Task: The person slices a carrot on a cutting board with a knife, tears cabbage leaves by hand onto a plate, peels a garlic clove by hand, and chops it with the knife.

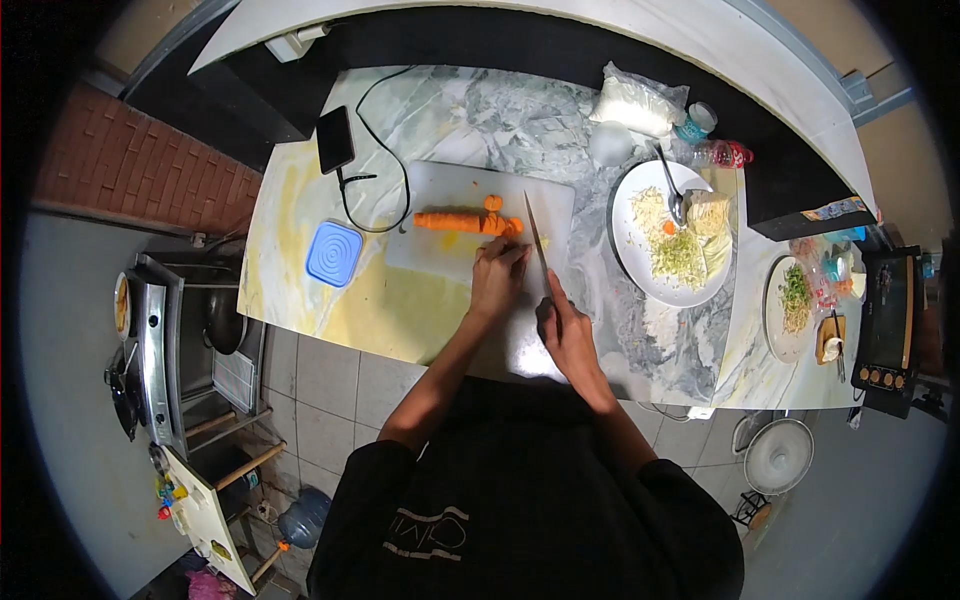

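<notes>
My right hand [567, 335] is wrapped around the handle of a kitchen knife [536, 232], its blade pointing away from me over the right part of a white cutting board [415, 180]. Just left of the blade, my left hand [497, 275] has its fingers bunched on the board, below the end of an orange carrot [455, 222]. Whatever those fingertips pinch, if anything, is hidden. The carrot lies crosswise, with cut carrot pieces [493, 203] beside its right end.
A white plate [625, 265] with shredded vegetables, a noodle block and a spoon stands right of the board. To the left lie a blue lid [334, 254] and a phone [335, 140] with a cable. A bag of white powder [640, 103] sits at the back.
</notes>
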Available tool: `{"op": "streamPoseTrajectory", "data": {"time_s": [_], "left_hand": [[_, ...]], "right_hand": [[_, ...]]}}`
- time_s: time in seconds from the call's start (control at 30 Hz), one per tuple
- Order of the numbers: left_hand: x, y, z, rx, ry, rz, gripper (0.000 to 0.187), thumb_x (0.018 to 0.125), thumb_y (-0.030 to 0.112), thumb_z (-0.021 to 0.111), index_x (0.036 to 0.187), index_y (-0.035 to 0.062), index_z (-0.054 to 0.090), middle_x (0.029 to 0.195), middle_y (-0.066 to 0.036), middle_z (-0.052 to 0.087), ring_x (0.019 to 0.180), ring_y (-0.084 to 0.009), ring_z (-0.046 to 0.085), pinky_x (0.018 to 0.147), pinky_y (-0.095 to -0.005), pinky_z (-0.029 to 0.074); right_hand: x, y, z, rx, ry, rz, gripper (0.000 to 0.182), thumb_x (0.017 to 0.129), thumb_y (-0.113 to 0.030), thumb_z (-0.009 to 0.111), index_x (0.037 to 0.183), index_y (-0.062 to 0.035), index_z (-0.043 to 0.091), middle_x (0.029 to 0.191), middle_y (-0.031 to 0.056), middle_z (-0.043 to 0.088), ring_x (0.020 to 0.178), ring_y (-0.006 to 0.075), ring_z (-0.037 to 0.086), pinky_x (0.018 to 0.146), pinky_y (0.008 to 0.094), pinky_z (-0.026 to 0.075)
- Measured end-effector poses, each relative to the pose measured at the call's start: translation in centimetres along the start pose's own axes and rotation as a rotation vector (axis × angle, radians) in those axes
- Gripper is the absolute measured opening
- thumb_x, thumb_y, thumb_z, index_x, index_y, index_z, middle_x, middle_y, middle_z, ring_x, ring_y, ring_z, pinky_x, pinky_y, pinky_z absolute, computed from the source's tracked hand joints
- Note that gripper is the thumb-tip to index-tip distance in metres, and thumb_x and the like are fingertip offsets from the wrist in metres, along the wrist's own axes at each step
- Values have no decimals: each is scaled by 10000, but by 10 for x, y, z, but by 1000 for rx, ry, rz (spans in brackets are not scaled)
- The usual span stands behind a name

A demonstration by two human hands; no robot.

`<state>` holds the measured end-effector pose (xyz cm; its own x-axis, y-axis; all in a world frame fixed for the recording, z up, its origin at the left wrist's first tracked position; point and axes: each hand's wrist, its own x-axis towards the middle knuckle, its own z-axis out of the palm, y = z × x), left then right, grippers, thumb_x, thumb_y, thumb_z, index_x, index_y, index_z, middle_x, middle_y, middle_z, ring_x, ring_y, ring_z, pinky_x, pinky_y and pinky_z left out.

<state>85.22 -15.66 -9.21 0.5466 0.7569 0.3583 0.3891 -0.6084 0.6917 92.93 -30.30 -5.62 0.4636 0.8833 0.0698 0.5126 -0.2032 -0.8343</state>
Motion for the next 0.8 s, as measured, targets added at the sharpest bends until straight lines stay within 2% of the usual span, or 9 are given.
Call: {"op": "streamPoseTrajectory", "data": {"time_s": [0.07, 0.17, 0.33, 0.4, 0.5, 0.57, 0.63, 0.7, 0.8], "left_hand": [[1, -1, -2, -56, -64, -30, 177, 802, 57, 670, 971, 17, 710, 940, -162, 651, 880, -342, 621, 795, -418, 474], [0, -1, -2, -83, 4, 22, 175, 783, 37, 668, 949, 39, 723, 880, -138, 651, 830, -312, 619, 771, -395, 467], [-4, -5, 0, -84, -32, -19, 177, 777, 17, 659, 944, 16, 716, 879, -151, 645, 829, -322, 619, 768, -400, 475], [-3, -4, 0, -84, -22, 7, 181, 773, 11, 658, 945, 10, 714, 879, -152, 643, 833, -324, 618, 769, -402, 475], [-2, 0, -1, -98, -27, -62, 164, 766, 8, 652, 919, 5, 711, 878, -148, 641, 856, -325, 612, 785, -408, 471], [-2, 3, -4, 48, -53, 52, 157, 769, 14, 646, 914, 7, 706, 884, -145, 639, 859, -329, 611, 793, -412, 471], [-2, 7, -6, 53, -46, 48, 155, 772, 19, 645, 916, 4, 701, 896, -145, 637, 864, -329, 610, 796, -414, 471], [-2, 11, -9, 58, -44, 48, 154, 775, 25, 644, 918, 1, 696, 908, -144, 636, 869, -328, 609, 799, -416, 471], [-2, 16, -19, 34, 28, 31, 168, 779, 23, 638, 937, 9, 694, 914, -136, 627, 833, -315, 617, 763, -410, 491]], "right_hand": [[2, -8, -4, 14, 10, 7, 601, 857, 65, 476, 1435, -66, 375, 783, 240, 597, 629, 393, 592, 635, 379, 490], [5, -13, -9, 9, 18, 12, 591, 860, 55, 486, 1428, -84, 396, 789, 247, 599, 639, 402, 591, 633, 379, 488], [3, -8, -11, -52, 29, 1, 579, 861, 38, 496, 1419, -99, 420, 780, 250, 595, 670, 407, 601, 649, 398, 487], [3, -2, -11, -124, 21, -46, 591, 852, 27, 516, 1420, -97, 413, 792, 210, 602, 669, 369, 602, 649, 436, 484], [1, 1, -10, -159, 33, -63, 557, 864, 3, 528, 1403, -100, 439, 784, 211, 592, 660, 372, 597, 640, 451, 479], [0, 0, -10, -170, 43, -79, 548, 872, -9, 532, 1403, -107, 441, 781, 208, 586, 650, 371, 593, 632, 454, 477], [-1, 0, -10, -183, 51, -93, 540, 879, -21, 537, 1403, -114, 444, 779, 206, 579, 640, 370, 589, 624, 457, 476], [-2, 1, -9, -223, 35, -55, 530, 887, -37, 547, 1400, -128, 450, 773, 201, 566, 613, 366, 581, 589, 457, 471], [-4, 1, -9, -216, 27, -18, 529, 891, -39, 533, 1401, -157, 460, 753, 212, 572, 639, 392, 573, 613, 458, 467]]}}
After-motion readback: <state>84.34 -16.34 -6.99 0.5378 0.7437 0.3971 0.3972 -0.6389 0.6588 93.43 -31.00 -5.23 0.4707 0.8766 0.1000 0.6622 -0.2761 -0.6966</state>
